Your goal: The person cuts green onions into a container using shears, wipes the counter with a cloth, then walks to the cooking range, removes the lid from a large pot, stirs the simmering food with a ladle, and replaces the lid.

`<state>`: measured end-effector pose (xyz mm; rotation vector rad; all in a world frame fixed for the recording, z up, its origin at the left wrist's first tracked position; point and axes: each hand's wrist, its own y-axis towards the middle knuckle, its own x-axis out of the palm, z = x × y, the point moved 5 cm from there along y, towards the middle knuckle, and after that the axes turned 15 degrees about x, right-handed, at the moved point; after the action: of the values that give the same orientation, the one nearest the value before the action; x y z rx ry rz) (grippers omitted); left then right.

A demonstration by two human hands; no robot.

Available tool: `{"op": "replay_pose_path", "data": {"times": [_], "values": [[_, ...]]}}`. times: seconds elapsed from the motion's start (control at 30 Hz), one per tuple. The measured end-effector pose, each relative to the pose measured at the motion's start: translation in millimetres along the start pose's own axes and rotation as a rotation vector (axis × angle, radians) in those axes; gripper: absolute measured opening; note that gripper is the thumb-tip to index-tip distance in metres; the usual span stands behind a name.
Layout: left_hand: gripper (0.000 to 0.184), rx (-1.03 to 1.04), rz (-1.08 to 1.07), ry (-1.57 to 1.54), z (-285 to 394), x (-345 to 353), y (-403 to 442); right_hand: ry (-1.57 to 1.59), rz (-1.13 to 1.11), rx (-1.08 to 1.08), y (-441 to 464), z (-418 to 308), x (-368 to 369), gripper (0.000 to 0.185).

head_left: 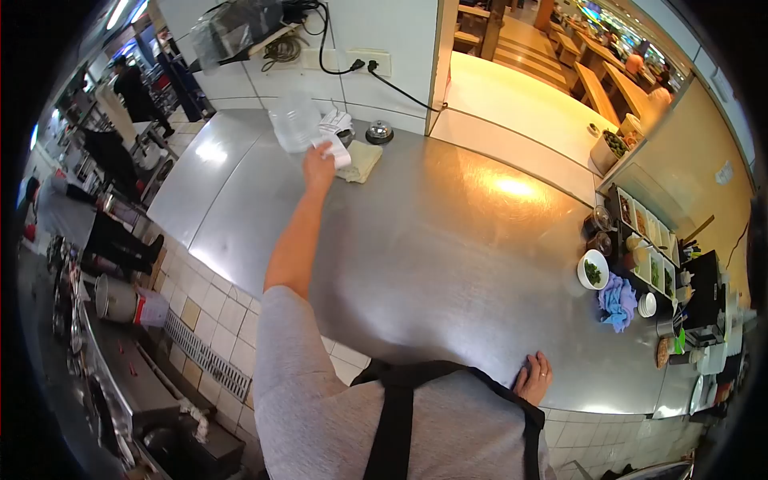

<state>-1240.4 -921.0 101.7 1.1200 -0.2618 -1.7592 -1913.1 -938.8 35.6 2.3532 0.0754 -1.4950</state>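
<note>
My left hand (pixel 318 166) is stretched out to the back of the steel counter (pixel 416 264), its fingers closed on a white paper slip (pixel 339 152). Just past it, more white slips (pixel 336 122) sit bunched together beside a clear plastic container (pixel 293 124). A folded, pale yellowish cloth (pixel 362 165) lies under and to the right of the held slip. Close behind the cloth is a silver call bell (pixel 379 132). My right hand (pixel 534 379) rests on the counter's near edge, holding nothing, fingers extended on the metal.
At right stand a white bowl of chopped greens (pixel 593 270), a blue-purple cloth (pixel 618 304), small white bowls (pixel 646 304) and a rack of ingredient trays (pixel 648 248). A pass-through ledge (pixel 520 104) opens onto a dining area. Several people work in the kitchen at left.
</note>
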Motion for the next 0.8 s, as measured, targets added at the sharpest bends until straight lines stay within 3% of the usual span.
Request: {"op": "replay_pose_path", "data": {"times": [0.13, 0.17, 0.2, 0.23, 0.27, 0.37, 0.4, 0.43, 0.5, 0.6, 0.7, 0.77, 0.8], "values": [[0.033, 0.114, 0.097, -0.003, -32.2, 33.7, 89.4, -0.035, 0.030, 0.037, 4.5, -14.2, 1.2, 0.030], [0.034, 0.257, 0.120, 0.142, -49.7, 48.6, 113.1, -0.039, 0.045, 0.057, 4.4, -12.9, 0.5, 0.030], [0.035, 0.202, 0.100, 0.154, -70.1, 60.9, 135.8, -0.053, 0.043, 0.051, 4.0, -14.8, 0.3, 0.030], [0.033, 0.443, -0.075, 0.658, -95.4, 82.9, 156.2, -0.067, 0.048, 0.059, 6.0, -17.3, -0.8, 0.029], [0.029, 0.405, 0.146, 0.035, -124.6, 89.7, 166.9, -0.084, 0.061, 0.078, 6.2, -18.5, -4.1, 0.029], [0.043, -0.111, -0.292, 0.238, -154.2, 120.9, 186.7, -0.096, 0.060, 0.085, 11.9, -24.1, -13.3, 0.030], [0.044, 0.158, -0.617, 1.092, -157.4, 133.4, 189.8, -0.102, 0.062, 0.088, 14.8, -28.0, -17.8, 0.030], [0.051, 0.119, -0.733, 1.037, -130.8, 123.9, 172.8, -0.104, 0.054, 0.081, 16.4, -30.4, -21.0, 0.030], [0.025, 0.249, -0.759, 0.927, -142.3, 139.9, 149.6, -0.114, 0.048, 0.095, 16.7, -30.1, -23.4, 0.030], [0.034, 0.015, -0.554, 0.841, -143.9, 128.6, 133.0, -0.111, 0.069, 0.088, 14.7, -26.9, -20.4, 0.029], [0.043, -0.201, -0.140, 0.562, -114.3, 111.3, 113.9, -0.107, 0.086, 0.092, 12.0, -21.5, -19.7, 0.028], [0.050, -0.092, -0.026, 0.326, -67.4, 105.5, 76.4, -0.086, 0.099, 0.104, 8.6, -13.8, -16.7, 0.026], [0.049, 0.000, -0.084, 0.157, -29.0, 104.3, 45.6, -0.085, 0.110, 0.110, 6.4, -12.0, -16.3, 0.025]]}}
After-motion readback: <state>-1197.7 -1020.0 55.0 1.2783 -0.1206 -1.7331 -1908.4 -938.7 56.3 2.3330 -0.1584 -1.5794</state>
